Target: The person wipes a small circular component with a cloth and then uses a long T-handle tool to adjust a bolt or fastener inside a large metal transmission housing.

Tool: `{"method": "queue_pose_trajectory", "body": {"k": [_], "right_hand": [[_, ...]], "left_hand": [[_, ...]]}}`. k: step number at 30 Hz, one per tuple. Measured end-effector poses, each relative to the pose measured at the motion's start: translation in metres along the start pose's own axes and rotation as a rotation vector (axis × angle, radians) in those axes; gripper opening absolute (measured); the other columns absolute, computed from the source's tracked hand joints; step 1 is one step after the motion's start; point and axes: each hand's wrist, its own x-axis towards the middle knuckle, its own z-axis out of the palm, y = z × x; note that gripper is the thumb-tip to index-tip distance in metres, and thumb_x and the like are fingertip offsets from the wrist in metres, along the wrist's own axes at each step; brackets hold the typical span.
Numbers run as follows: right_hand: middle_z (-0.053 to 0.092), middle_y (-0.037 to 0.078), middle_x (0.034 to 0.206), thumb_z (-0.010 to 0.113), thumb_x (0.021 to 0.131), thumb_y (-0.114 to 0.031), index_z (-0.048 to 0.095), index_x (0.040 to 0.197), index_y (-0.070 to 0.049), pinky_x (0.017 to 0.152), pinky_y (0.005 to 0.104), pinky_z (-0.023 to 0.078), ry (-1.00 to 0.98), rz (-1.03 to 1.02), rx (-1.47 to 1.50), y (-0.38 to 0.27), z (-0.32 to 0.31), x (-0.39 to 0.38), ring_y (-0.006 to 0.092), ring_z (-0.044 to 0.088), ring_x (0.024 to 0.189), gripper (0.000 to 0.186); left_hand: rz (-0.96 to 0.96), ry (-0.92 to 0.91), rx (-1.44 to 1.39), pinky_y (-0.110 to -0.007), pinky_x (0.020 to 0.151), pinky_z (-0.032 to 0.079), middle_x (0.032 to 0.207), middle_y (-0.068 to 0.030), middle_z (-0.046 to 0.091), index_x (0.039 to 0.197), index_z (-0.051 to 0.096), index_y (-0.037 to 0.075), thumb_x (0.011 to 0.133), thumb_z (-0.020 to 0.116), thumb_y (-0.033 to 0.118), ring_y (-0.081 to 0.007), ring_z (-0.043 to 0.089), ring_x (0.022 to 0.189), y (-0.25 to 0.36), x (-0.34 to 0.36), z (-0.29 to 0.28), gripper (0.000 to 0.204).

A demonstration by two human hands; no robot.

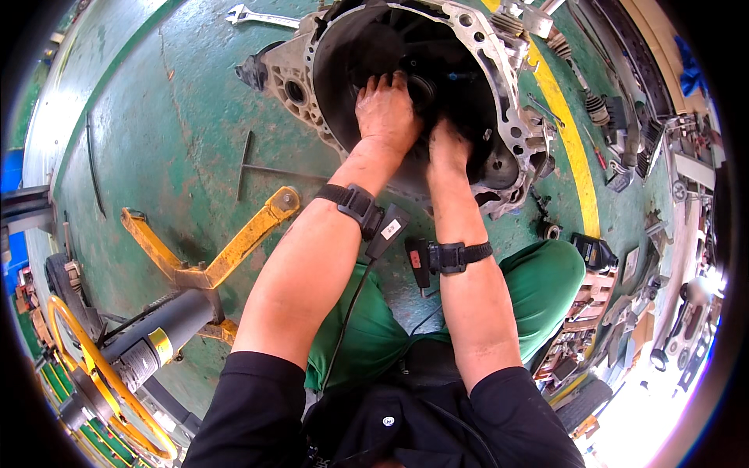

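Observation:
A large cast-metal gearbox housing (509,101) lies on the floor in front of me, its wide round mouth facing up and its inside dark. My left hand (388,113) is inside the mouth, back of the hand up, fingers bent and close together beside a dark round part (422,90) near the middle. What lies under those fingers is hidden. My right hand (450,144) reaches in over the near rim, just to the right of the left one. Its fingers vanish into the shadow, so their grip does not show.
An adjustable wrench (261,16) lies beyond the housing, a T-shaped bar (244,166) to its left. A yellow-armed stand (195,274) with a yellow handwheel (109,382) occupies the left. Drive shafts (597,109) and loose parts line the right, past a yellow floor stripe (573,148).

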Motion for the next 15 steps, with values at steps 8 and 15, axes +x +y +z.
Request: {"method": "queue_pose_trajectory", "body": {"k": [8, 15], "right_hand": [[0.058, 0.015, 0.133, 0.052, 0.097, -0.024, 0.054, 0.131, 0.004, 0.101, 0.0329, 0.042, 0.024, -0.022, -0.158, 0.0, 0.008, 0.0, 0.0226, 0.055, 0.12, 0.044], [0.056, 0.016, 0.136, 0.05, 0.097, -0.019, 0.054, 0.132, 0.001, 0.107, 0.0341, 0.038, 0.095, -0.277, -0.201, -0.007, 0.011, -0.005, 0.0249, 0.052, 0.127, 0.04]], "left_hand": [[-0.002, -0.004, 0.019, -0.046, 0.102, 0.042, 0.118, -0.0198, 0.063, 0.125, 0.055, 0.0, 0.075, 0.073, 0.037, -0.0414, 0.055, 0.116, -0.005, 0.0, 0.003, 0.065], [0.002, 0.032, 0.01, -0.043, 0.099, 0.044, 0.117, -0.0163, 0.062, 0.125, 0.055, 0.001, 0.069, 0.076, 0.028, -0.0347, 0.055, 0.117, 0.001, 0.001, 0.005, 0.066]]}}
